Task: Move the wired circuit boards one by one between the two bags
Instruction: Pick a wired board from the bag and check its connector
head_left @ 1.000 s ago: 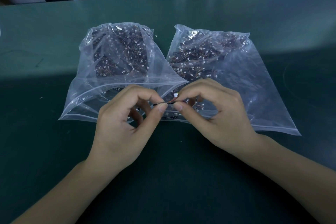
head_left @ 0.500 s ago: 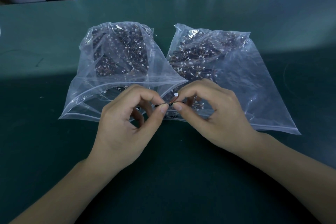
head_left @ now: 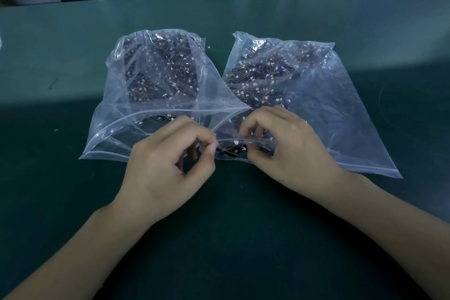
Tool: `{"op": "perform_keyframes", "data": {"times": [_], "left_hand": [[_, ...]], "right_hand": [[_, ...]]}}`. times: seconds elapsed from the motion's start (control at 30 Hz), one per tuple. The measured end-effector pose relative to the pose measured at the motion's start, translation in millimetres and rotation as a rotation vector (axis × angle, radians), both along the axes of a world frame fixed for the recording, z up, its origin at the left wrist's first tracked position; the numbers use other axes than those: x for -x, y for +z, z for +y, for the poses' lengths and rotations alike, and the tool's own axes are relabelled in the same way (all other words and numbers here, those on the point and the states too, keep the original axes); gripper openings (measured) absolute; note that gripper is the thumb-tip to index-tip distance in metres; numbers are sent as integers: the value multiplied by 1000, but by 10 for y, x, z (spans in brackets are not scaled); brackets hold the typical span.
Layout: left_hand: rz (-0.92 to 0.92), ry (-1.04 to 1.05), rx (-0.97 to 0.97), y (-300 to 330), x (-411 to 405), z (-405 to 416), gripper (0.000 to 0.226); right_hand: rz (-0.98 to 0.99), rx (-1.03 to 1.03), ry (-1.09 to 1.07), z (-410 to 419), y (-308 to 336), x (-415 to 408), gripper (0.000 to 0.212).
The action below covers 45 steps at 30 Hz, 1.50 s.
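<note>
Circuit board (head_left: 230, 150) — now lower, between hands (head_left: 287, 143)

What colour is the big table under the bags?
Dark green table, seen in the head view.

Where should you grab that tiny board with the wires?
Pinch the little board by its flat dark ends, one hand from each side, as the left hand and right hand do now. Avoid the thin wires and the white plug; they could bend.
</note>
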State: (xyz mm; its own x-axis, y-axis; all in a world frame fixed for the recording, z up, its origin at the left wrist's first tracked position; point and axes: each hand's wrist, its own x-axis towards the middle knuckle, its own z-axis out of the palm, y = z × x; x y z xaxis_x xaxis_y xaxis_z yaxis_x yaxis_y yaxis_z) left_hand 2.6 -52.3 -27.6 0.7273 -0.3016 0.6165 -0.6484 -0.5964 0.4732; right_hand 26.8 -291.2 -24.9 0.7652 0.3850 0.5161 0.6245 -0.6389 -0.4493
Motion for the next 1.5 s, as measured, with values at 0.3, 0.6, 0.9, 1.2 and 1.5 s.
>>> {"op": "perform_keyframes", "data": {"times": [0.3, 0.6, 0.9, 1.2, 1.5], "left_hand": [[-178, 75, -206, -28, -44, -4, 11], [-125, 151, -387, -82, -59, -34, 11], [52, 375, -278, 45, -88, 86, 14], [167, 476, -434, 19, -166, 317, 37], [169, 337, -378, 51, -181, 337, 13]], "right_hand": [[-13, -160, -32, 10, 26, 24, 24], [5, -136, -14, 30, 10, 37, 26], [24, -88, -10, 45, 14, 55, 28], [30, -62, 11, 50, -6, 54, 25], [40, -41, 17, 42, -17, 40, 24]]}}
